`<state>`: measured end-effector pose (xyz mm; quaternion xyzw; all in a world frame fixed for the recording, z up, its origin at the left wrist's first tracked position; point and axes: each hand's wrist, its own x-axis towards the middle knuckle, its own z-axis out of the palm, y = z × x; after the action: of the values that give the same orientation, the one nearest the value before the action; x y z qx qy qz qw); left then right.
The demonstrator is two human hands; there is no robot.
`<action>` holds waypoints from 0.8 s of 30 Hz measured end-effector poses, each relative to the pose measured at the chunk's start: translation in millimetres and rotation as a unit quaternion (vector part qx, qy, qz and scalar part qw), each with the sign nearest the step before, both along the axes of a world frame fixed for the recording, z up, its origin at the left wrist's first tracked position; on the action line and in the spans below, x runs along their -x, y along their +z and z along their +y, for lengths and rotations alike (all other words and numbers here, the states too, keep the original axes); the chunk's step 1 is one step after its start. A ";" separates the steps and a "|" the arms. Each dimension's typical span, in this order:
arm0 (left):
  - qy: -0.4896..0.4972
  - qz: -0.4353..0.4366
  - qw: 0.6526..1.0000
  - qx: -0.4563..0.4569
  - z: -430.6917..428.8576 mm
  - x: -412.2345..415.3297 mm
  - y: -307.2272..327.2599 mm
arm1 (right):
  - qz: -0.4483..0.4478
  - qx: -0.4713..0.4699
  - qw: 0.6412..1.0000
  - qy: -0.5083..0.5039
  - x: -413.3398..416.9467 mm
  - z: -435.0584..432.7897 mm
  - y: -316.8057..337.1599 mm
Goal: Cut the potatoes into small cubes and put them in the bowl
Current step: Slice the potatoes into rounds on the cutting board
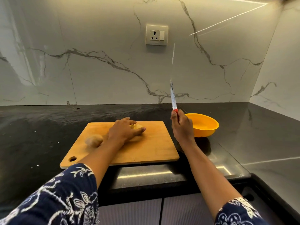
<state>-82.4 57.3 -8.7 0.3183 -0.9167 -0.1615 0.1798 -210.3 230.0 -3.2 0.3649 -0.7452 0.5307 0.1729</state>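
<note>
A wooden cutting board (151, 146) lies on the dark counter. One whole potato (94, 140) sits on the board's left part. My left hand (123, 131) lies over a second potato (137, 126) near the board's middle, fingers curled around it, so most of it is hidden. My right hand (182, 125) grips the red handle of a knife (173, 98), held up above the counter with the blade pointing upward, to the right of the board. An orange bowl (209, 127) stands just right of that hand and looks empty.
The black counter (40, 127) runs left and right of the board and turns a corner at the far right. A marble wall with a power socket (157, 35) rises behind. The counter's front edge (146, 181) lies just below the board.
</note>
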 end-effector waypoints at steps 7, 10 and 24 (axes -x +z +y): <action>-0.049 0.025 0.995 -0.086 -9.0 5.3 3.9 | -0.002 -0.012 1.000 0.024 0.1 -2.0 0.8; -0.102 0.031 0.989 -0.100 -7.8 11.6 5.9 | 0.005 -0.021 1.000 0.021 0.2 -1.5 2.6; -0.135 0.024 0.989 -0.047 19.6 84.9 0.0 | 0.013 -0.013 1.000 0.011 5.4 1.4 5.3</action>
<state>-167.3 76.8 -8.6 0.1953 -0.9380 -0.2351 0.1634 -215.8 231.4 2.1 0.3816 -0.7459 0.5181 0.1719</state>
